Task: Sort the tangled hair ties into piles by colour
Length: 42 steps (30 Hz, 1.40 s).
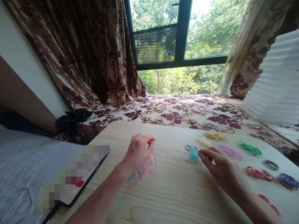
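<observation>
My left hand (138, 151) is above a loose pile of thin pink and pale strands or small bands (147, 169). Its thumb and index finger are pinched together; whatever lies between them is too small to make out. A bit of green (132, 176) shows at the pile's near edge. On the right, my right hand (218, 163) has its fingertips pinched at the edge of a small teal pile (193, 155). Two light blue rings (191, 147), like hair ties, lie just behind that pile. I cannot tell what the right fingertips hold.
Hair-tie-like rings lie on the pale wooden table (173, 193): yellow (215, 136), green (250, 147), dark (271, 164), red (259, 173), purple (287, 181), pink (268, 204). Lilac (230, 151) and cream (203, 142) piles lie behind my right hand. A blurred-out tablet-like device (79, 174) stands left.
</observation>
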Each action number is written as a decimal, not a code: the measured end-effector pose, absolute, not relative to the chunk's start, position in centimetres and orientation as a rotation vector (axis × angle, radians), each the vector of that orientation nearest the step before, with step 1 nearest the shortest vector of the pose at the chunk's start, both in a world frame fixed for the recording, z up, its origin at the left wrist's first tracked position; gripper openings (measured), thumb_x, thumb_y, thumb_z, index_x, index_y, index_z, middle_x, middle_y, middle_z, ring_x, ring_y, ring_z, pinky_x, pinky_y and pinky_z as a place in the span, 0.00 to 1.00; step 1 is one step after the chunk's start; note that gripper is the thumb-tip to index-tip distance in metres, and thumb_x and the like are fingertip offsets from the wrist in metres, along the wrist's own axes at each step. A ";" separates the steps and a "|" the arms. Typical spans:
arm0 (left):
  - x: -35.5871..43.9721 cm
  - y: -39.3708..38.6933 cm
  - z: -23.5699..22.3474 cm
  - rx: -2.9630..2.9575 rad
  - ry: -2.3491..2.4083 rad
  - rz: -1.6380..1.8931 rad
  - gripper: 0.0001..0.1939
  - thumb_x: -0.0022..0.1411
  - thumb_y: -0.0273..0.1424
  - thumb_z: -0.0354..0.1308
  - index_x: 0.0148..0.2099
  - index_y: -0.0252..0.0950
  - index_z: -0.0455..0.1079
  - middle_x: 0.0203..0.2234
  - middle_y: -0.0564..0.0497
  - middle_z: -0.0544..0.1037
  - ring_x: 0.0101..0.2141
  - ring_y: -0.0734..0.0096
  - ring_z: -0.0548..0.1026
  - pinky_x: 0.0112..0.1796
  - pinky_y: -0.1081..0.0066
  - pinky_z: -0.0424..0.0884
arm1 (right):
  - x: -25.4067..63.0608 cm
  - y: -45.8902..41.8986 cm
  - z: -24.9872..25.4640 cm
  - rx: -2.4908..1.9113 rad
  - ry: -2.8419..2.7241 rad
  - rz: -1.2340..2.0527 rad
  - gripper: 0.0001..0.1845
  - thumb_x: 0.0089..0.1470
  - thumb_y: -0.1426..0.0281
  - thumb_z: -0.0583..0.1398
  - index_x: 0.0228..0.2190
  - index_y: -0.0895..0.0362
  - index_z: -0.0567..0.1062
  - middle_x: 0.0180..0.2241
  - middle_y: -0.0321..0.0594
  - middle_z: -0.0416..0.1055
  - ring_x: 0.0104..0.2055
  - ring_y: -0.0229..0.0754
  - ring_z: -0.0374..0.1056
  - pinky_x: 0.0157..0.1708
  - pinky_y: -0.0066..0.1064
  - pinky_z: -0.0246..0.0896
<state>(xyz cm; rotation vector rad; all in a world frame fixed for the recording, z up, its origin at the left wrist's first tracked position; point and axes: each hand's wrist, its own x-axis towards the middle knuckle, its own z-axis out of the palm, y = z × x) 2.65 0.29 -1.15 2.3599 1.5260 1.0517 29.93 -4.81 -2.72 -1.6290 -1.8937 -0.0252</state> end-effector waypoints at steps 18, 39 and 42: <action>1.3 1.4 -1.7 2.403 1.672 0.831 0.08 0.58 0.24 0.56 0.34 0.38 0.76 0.32 0.51 0.80 0.38 0.65 0.73 0.48 0.63 0.63 | 29.0 -5.2 -3.0 -1.526 -1.915 -0.160 0.19 0.59 0.58 0.51 0.34 0.54 0.77 0.33 0.40 0.75 0.24 0.38 0.72 0.21 0.28 0.63; 0.3 2.2 -2.3 2.401 1.857 0.571 0.09 0.59 0.27 0.55 0.33 0.39 0.78 0.33 0.49 0.80 0.42 0.62 0.71 0.50 0.60 0.59 | 26.2 -6.1 -4.9 -1.291 -2.257 0.140 0.16 0.62 0.63 0.50 0.31 0.50 0.76 0.27 0.36 0.74 0.24 0.38 0.73 0.21 0.26 0.61; 0.2 2.2 -2.3 2.396 1.869 0.552 0.10 0.60 0.28 0.54 0.33 0.39 0.78 0.33 0.49 0.80 0.43 0.62 0.71 0.50 0.60 0.59 | 26.1 -6.2 -4.4 -1.294 -2.273 0.140 0.16 0.61 0.64 0.49 0.32 0.50 0.76 0.28 0.36 0.75 0.25 0.39 0.74 0.21 0.26 0.63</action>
